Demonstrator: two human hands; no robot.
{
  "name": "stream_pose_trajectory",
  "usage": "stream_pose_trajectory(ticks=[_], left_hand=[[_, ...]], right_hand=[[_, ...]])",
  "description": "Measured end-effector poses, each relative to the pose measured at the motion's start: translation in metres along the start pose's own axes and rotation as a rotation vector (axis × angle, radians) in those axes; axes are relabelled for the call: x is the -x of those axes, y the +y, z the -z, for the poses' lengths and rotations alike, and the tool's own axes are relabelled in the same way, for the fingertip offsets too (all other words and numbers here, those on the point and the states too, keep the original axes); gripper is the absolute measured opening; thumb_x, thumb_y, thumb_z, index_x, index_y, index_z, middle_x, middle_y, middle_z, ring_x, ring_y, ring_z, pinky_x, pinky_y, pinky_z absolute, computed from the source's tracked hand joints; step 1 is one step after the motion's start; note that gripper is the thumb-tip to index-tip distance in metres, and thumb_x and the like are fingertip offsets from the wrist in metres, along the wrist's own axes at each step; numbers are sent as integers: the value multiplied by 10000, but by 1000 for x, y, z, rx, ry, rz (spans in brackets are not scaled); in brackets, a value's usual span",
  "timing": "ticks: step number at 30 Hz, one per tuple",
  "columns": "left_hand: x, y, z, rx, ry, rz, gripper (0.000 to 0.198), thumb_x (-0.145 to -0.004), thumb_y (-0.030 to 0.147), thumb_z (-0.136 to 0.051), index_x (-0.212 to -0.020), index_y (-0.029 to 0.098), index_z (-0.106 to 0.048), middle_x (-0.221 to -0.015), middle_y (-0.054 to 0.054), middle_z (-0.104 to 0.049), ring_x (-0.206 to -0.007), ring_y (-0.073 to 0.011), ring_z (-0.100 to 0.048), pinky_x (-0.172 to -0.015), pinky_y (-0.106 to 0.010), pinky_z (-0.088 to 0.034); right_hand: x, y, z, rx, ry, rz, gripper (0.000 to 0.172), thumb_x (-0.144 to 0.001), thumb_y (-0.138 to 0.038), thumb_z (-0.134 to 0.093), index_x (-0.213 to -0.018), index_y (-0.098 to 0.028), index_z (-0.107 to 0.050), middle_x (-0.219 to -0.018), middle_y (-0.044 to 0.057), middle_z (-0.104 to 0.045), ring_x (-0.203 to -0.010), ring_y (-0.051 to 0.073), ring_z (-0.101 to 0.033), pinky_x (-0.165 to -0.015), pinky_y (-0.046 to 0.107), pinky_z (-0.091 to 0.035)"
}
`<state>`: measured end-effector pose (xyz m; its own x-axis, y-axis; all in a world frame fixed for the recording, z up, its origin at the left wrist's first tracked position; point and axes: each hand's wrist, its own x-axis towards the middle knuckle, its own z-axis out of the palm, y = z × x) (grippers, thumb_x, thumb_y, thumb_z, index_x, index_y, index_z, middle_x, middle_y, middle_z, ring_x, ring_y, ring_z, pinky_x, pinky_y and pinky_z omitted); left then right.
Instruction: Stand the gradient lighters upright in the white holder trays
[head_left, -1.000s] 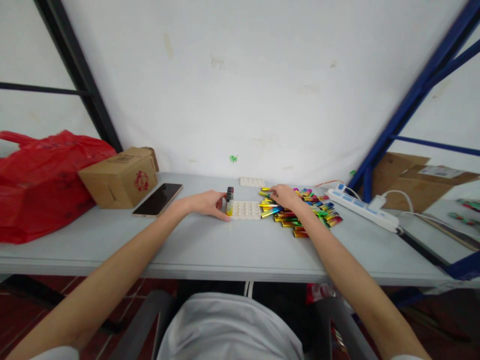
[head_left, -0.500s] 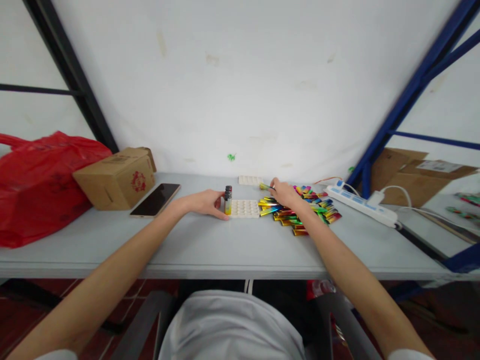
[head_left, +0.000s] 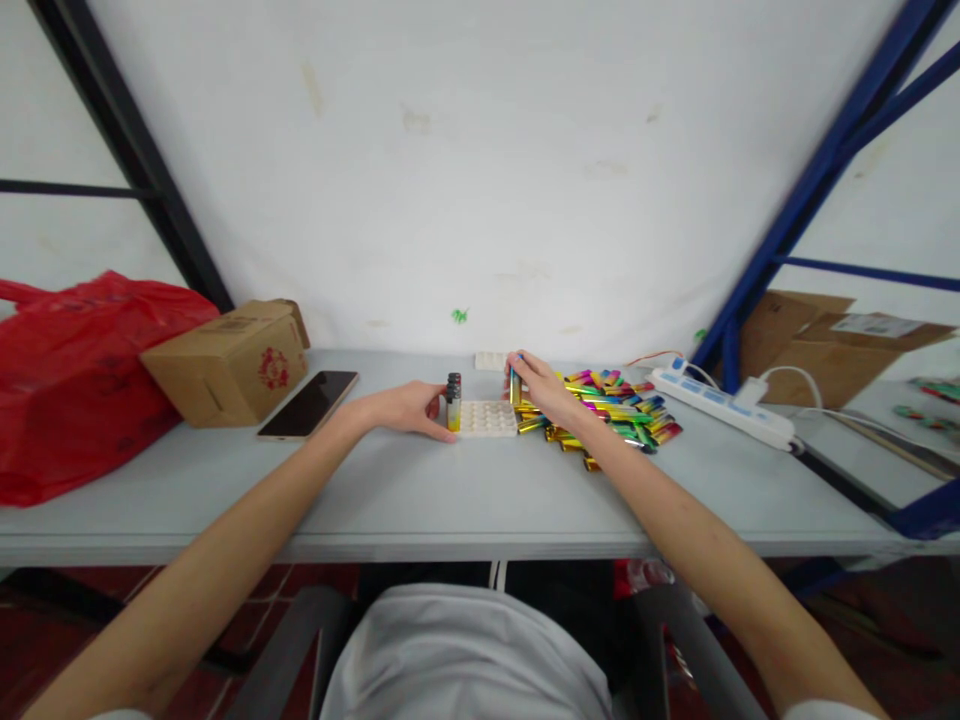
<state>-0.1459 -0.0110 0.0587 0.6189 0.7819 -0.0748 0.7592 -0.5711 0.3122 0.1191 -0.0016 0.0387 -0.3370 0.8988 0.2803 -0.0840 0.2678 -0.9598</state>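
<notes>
At the left end of a white tray (head_left: 487, 419) with rows of holes, a row of lighters (head_left: 454, 402) stands upright, with dark tops and yellow lower ends. My left hand (head_left: 414, 408) grips that end, thumb at the front corner and fingers beside the lighters. Above the tray's right end, my right hand (head_left: 541, 385) pinches a shiny blue-and-gold lighter (head_left: 515, 388) held upright; the fingers cover its top. Right of the tray lies a loose pile of shiny multicoloured lighters (head_left: 622, 412), partly behind my right wrist.
A second white tray (head_left: 489, 360) lies near the wall. To the left are a phone (head_left: 309, 404), a cardboard box (head_left: 232, 365) and a red plastic bag (head_left: 97, 380). On the right lie a white power strip (head_left: 724, 408) with cables and folded cardboard (head_left: 817, 345).
My right hand has moved left from the pile to over the tray's right end, and the lighter in it has turned from lying flat to upright. My left hand has stayed in place.
</notes>
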Motion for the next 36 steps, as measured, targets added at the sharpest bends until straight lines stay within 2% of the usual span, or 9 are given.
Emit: stream_pose_trajectory(ticks=[3,5,7,9,13,16,23,30,36], left_hand=[[0,-1,0,-8,-2,11,644,-647,727,-700,-960,171,-612,-836,-45,-662,-713,-199,-604,-618,-274,-415],[0,-1,0,-12,-5,13,639,-653,723,-698,-963,172,-605,-841,-42,-661,-716,-193,-601,-620,-267,-417],[1,0,0,-12,-6,13,638,-662,714,-695,-982,171,-601,-853,-42,-660,-726,-191,-601,-624,-263,-419],[2,1,0,-9,-3,5,638,-669,703,-693,-1003,168,-600,-865,-43,-661,-731,-190,-602,-627,-261,-419],[4,2,1,5,-9,-12,619,-687,694,-677,-1002,166,-600,-862,-43,-661,-727,-187,-601,-630,-264,-419],[5,2,3,15,-29,-5,604,-689,689,-672,-987,167,-605,-849,-40,-660,-720,-187,-595,-629,-266,-420],[4,3,4,6,-50,2,574,-698,669,-662,-966,163,-613,-870,-51,-663,-749,-193,-597,-658,-270,-436],[5,1,5,-16,-67,14,598,-694,679,-656,-980,156,-616,-902,-70,-677,-782,-210,-614,-678,-276,-450],[6,5,6,-33,-60,43,621,-683,666,-661,-1020,146,-626,-936,-80,-686,-811,-228,-632,-696,-285,-465]], right_hand=[[5,-3,-4,-57,-88,-42,411,-859,-632,-590,-907,-238,-483,-731,-52,-553,-610,99,-547,-618,238,-518],[7,-6,-8,-36,-135,-51,407,-871,-640,-567,-918,-249,-462,-659,-77,-485,-525,91,-482,-559,228,-482],[7,-7,-11,31,-138,-65,409,-877,-650,-548,-906,-251,-463,-610,-97,-381,-454,76,-354,-471,197,-382],[6,-6,-13,169,-84,-45,430,-880,-660,-529,-844,-237,-463,-598,-94,-322,-453,76,-268,-440,195,-282],[4,-1,-16,559,82,134,522,-904,-656,-467,-650,-207,-394,-599,-49,-351,-555,98,-332,-519,239,-259],[5,0,-17,689,146,176,529,-909,-609,-449,-586,-205,-341,-585,-43,-310,-571,101,-320,-549,263,-228],[5,-4,-18,790,179,192,377,-878,-413,-428,-570,-198,-403,-561,-40,-365,-565,107,-372,-563,271,-217],[8,-4,-20,793,143,248,518,-938,-585,-418,-596,-198,-381,-586,-44,-342,-591,105,-337,-571,263,-218],[10,-2,-25,824,91,240,483,-937,-521,-447,-588,-196,-374,-577,-48,-327,-587,102,-341,-578,259,-220]])
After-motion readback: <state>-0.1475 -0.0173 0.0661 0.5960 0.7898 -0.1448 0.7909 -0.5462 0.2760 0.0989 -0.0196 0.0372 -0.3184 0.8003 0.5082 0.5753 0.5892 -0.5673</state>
